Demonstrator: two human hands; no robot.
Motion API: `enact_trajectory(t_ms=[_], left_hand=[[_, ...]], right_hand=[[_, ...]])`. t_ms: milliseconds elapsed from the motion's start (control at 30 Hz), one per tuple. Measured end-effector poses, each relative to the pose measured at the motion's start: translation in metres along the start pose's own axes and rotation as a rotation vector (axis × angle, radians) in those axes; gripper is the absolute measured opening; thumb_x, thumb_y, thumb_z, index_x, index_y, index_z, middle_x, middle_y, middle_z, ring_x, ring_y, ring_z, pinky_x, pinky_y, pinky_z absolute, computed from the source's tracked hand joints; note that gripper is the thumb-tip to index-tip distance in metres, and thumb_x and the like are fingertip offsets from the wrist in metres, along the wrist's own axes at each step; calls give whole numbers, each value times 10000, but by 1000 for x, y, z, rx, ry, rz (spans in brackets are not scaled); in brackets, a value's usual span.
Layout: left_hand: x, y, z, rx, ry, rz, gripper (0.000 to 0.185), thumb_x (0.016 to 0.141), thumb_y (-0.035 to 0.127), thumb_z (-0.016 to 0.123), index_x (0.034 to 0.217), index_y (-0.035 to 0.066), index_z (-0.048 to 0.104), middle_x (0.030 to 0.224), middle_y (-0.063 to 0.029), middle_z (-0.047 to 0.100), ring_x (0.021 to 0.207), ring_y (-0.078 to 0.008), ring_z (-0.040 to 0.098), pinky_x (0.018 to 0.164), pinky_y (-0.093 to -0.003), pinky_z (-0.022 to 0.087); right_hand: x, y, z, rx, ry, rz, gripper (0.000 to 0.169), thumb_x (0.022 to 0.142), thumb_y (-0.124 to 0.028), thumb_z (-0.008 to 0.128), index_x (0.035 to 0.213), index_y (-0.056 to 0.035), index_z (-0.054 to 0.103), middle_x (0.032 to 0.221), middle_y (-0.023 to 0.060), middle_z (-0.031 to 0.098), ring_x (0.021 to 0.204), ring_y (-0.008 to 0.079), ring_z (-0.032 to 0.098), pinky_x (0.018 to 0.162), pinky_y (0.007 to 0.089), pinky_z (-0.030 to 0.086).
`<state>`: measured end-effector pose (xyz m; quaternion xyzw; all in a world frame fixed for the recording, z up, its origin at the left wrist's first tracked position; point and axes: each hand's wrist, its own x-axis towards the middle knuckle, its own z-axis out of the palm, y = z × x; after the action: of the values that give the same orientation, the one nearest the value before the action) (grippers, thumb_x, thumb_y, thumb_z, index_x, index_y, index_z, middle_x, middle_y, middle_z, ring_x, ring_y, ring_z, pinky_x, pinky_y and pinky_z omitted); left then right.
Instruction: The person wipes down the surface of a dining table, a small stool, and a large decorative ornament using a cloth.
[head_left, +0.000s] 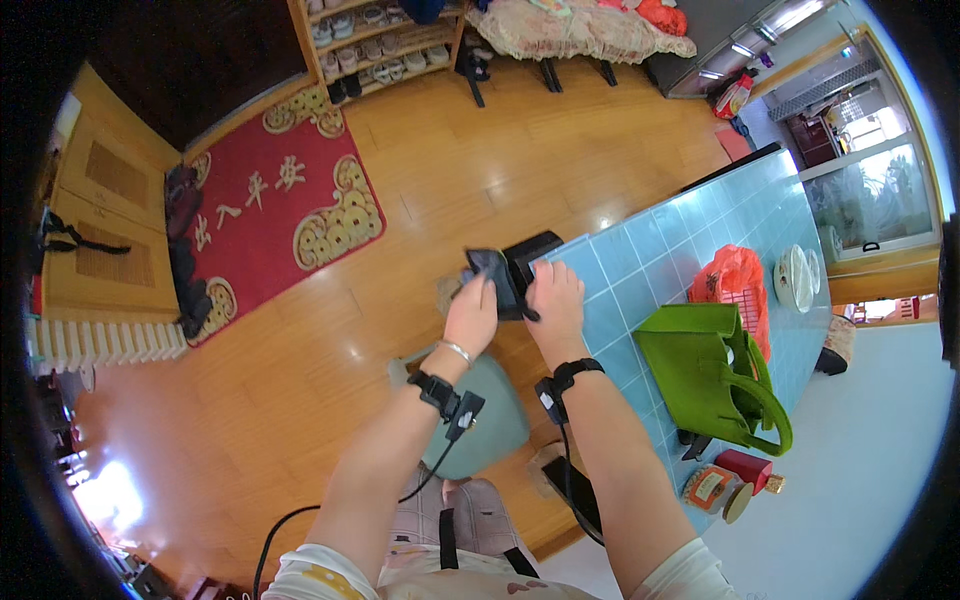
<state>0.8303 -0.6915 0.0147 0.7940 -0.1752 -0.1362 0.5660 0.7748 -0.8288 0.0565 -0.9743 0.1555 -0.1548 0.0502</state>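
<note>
A dark grey and black pouch or small bag (491, 270) hangs beside the near left corner of the blue tiled table. My left hand (474, 319) grips its left side, the thumb on the outer face. On the other side, my right hand (556, 307) has its fingers curled against the black part, close over the table edge. A short black strap end shows by the right thumb. What lies inside the pouch is hidden. Black bands with small cabled devices sit on both wrists, and the left one also wears a silver bracelet.
On the tiled table (637, 259) stand a green felt bag (686, 352), a red plastic bag (724, 274), white bowls (793, 279), a lidded jar (709, 487) and a red box (744, 466). Below are a grey-green chair seat (484, 420) and a red doormat (277, 202).
</note>
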Motion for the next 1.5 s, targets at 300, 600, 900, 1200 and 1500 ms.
enact_trajectory(t_ms=[300, 600, 900, 1200, 1500], left_hand=[[-12, 66, -45, -128, -164, -146, 360, 1021, 295, 509, 1045, -39, 641, 940, -241, 679, 873, -306, 665, 799, -389, 499], [-41, 208, 5, 5, -589, 112, 361, 1008, 342, 527, 1050, 21, 688, 927, -178, 706, 853, -310, 679, 766, -377, 516], [-41, 303, 85, 40, -764, 542, 380, 1016, 337, 466, 1203, 75, 669, 1194, -175, 676, 1107, -363, 633, 927, -418, 512], [-40, 290, 96, 226, -930, 583, 402, 971, 191, 511, 1319, 2, 576, 1304, -182, 613, 1205, -327, 586, 1004, -383, 468], [-79, 275, 72, 297, -741, 484, 383, 923, 180, 581, 1284, 57, 549, 1287, -159, 604, 1139, -365, 597, 946, -438, 501]], right_hand=[[-45, -8, -54, 115, -121, 149, 318, 831, -136, 641, 1146, -99, 608, 944, 141, 600, 885, 369, 606, 772, 501, 479], [-150, 13, -218, 107, 157, 231, 229, 805, -71, 672, 1032, -50, 648, 1053, 153, 660, 944, 358, 629, 821, 442, 510], [-216, 97, -312, 224, 622, 611, 145, 872, -61, 606, 994, -16, 668, 1032, 151, 678, 954, 354, 642, 827, 413, 520], [-174, 143, -308, 515, 148, 357, 363, 907, -116, 589, 1260, -34, 571, 1222, 194, 639, 1048, 392, 639, 889, 444, 526], [-118, 137, -294, 362, 115, 772, 276, 882, -285, 659, 997, -40, 611, 814, 197, 685, 760, 412, 658, 665, 506, 511]])
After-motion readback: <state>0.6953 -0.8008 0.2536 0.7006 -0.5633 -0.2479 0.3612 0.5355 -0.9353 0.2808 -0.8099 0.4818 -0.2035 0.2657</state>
